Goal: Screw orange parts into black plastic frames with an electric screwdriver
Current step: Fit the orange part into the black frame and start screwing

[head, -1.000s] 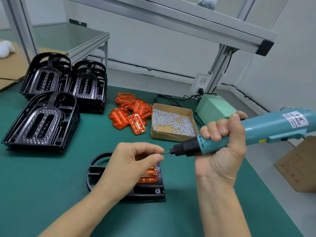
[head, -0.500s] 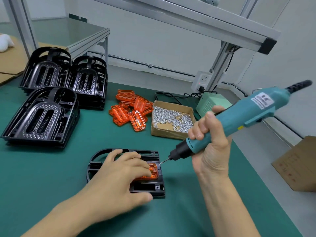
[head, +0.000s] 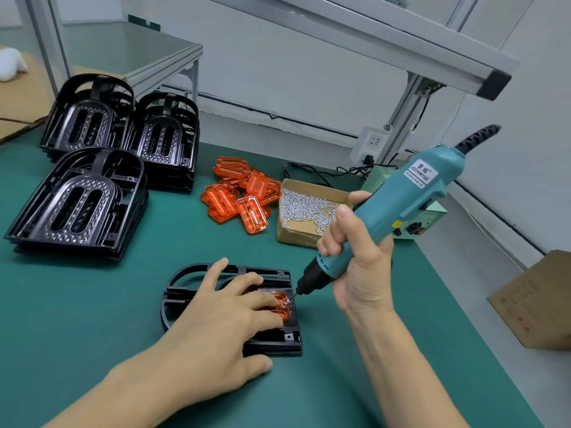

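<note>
Left hand fingers flat, pinning orange part in black frame against slip; right hand fingers wrapped round electric screwdriver, bit angled onto corner screw

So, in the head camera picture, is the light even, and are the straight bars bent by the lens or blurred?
Head view: light is soft and even, with a faint shadow under the left hand; small glints on the orange part and the black frame stacks. The overhead aluminium bar bows slightly, a wide-angle effect. The screwdriver and its label look sharp; no clear motion blur.
</note>
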Demonstrator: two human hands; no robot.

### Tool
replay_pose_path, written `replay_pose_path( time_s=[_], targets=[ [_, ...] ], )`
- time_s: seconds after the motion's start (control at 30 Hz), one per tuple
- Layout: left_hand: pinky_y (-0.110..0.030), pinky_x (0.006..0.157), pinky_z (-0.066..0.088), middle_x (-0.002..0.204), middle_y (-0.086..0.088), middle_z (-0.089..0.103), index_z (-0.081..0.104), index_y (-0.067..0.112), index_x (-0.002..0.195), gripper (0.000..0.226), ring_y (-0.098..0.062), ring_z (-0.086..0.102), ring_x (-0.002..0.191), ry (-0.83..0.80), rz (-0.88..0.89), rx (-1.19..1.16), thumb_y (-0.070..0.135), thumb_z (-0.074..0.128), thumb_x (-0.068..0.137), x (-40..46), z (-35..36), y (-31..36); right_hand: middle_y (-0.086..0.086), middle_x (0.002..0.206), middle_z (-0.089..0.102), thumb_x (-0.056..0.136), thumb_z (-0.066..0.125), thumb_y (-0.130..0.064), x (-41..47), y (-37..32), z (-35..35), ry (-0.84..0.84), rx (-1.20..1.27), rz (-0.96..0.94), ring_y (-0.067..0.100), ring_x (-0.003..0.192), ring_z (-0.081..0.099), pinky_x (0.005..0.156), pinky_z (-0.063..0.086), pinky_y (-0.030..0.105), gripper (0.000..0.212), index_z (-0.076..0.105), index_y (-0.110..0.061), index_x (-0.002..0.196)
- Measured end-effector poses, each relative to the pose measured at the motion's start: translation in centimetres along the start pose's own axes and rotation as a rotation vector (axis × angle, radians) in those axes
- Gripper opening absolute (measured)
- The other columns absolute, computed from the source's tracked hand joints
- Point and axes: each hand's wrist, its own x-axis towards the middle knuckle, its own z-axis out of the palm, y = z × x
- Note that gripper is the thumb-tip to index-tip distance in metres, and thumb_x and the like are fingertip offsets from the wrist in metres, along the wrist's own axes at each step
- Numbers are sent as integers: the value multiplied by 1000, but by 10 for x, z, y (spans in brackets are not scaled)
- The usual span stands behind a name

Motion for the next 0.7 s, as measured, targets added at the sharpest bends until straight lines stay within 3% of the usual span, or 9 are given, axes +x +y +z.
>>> replay_pose_path(
  time_s=[0.2,0.43,0.7],
  targets=[
    [-35,101,-31,140,27,40,49,47,129,44,-5,12,142,24,0,-6,56,48,86,2,1,0,-4,53,40,83,60,-7,4,1,5,-84,-64,25,11,42,38,47,38,23,19,53,-17,97],
    [-33,100,-32,142,28,36,47,48,130,44,-2,6,142,31,1,-25,57,46,87,2,6,-3,-6,53,43,79,65,-16,9,2,9,-348,-121,48,11,42,38,48,39,23,19,60,-25,94],
    [-35,109,-19,142,32,33,47,50,129,44,3,0,139,35,-12,-76,60,47,86,2,9,-7,-7,54,45,78,66,-17,9,4,10,-347,-128,58,11,44,38,50,40,23,27,57,-24,102]
  ],
)
